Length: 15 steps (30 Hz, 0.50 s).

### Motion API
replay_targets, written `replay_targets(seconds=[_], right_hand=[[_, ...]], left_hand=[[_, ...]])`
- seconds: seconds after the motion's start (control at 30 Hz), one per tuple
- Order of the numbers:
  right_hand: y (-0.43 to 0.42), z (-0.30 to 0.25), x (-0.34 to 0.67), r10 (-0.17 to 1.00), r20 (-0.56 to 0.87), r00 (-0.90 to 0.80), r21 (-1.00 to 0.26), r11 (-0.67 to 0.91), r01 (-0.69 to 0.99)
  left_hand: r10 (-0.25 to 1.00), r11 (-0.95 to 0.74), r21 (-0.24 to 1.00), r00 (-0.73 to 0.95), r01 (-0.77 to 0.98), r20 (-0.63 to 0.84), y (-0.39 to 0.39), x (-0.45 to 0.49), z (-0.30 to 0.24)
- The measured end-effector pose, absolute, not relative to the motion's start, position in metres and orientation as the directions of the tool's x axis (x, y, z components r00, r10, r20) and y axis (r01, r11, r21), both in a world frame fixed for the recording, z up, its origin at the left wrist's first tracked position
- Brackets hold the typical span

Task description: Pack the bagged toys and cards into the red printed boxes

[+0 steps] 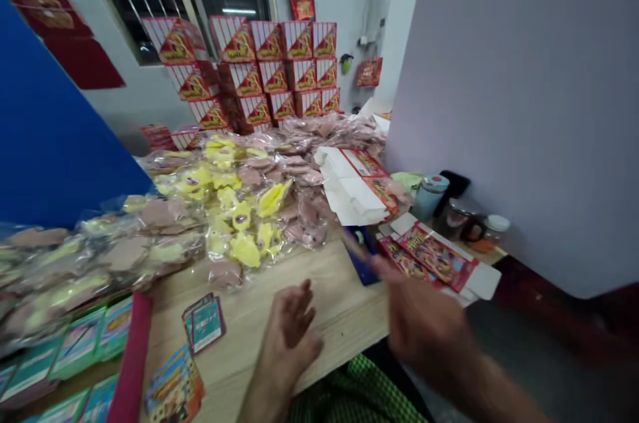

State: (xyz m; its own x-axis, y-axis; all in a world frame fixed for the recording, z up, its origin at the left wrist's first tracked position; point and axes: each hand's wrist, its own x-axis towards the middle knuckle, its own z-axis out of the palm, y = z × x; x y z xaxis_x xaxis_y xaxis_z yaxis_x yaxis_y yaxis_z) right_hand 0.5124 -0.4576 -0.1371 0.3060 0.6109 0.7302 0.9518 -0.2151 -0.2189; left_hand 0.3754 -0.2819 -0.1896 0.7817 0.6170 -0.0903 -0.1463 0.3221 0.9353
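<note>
Pale wooden bench (pixel 339 303), lower centre. Left hand (pixel 292 326) rests empty, fingers loosely apart. Right hand (pixel 424 323) blurred, fingers unreadable, near flat red printed carton (pixel 436 256): probably light, bendable; grip an edge.

A bare strip of tabletop (pixel 344 310) is left open at the near edge, bounded by card packs (pixel 204 323) on the left and flat printed cartons (pixel 434 255) on the right. Farther in, passage is blocked by a wide heap of wrapped packets (pixel 239 210). The sides are closed off by a blue board (pixel 54 143) and a grey partition (pixel 524 110), against which jars (pixel 462 218) are crowded.
</note>
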Motion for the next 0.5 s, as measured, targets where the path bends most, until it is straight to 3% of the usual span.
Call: replay_targets(seconds=[0.1,0.17,0.27,0.37,0.43,0.5], right_hand=[[-0.433,-0.144,0.474,0.712,0.694,0.108,-0.217,0.063,0.974],[-0.421,-0.138,0.464,0.785,0.612,0.095,-0.366,0.175,0.914],[-0.409,-0.124,0.478,0.876,0.455,0.158,-0.587,0.161,0.793],[-0.399,-0.117,0.502,0.932,0.359,0.048,-0.614,0.197,0.764],[-0.393,-0.118,0.51,0.954,0.299,-0.025,-0.635,0.218,0.741],[-0.39,-0.122,0.51,0.943,0.334,0.003,-0.647,0.227,0.728]], left_hand=[[0.598,0.488,0.838,0.793,-0.242,-0.119,-0.306,0.399,-0.202],[0.592,0.522,0.819,0.793,-0.239,-0.146,-0.301,0.393,-0.203],[0.436,0.528,0.834,0.894,-0.158,-0.106,-0.293,0.368,-0.2],[0.301,0.489,0.863,0.953,-0.124,-0.033,-0.287,0.347,-0.197],[0.309,0.459,0.877,0.951,-0.139,-0.011,-0.281,0.34,-0.196],[0.298,0.428,0.895,0.955,-0.127,-0.007,-0.275,0.334,-0.197]])
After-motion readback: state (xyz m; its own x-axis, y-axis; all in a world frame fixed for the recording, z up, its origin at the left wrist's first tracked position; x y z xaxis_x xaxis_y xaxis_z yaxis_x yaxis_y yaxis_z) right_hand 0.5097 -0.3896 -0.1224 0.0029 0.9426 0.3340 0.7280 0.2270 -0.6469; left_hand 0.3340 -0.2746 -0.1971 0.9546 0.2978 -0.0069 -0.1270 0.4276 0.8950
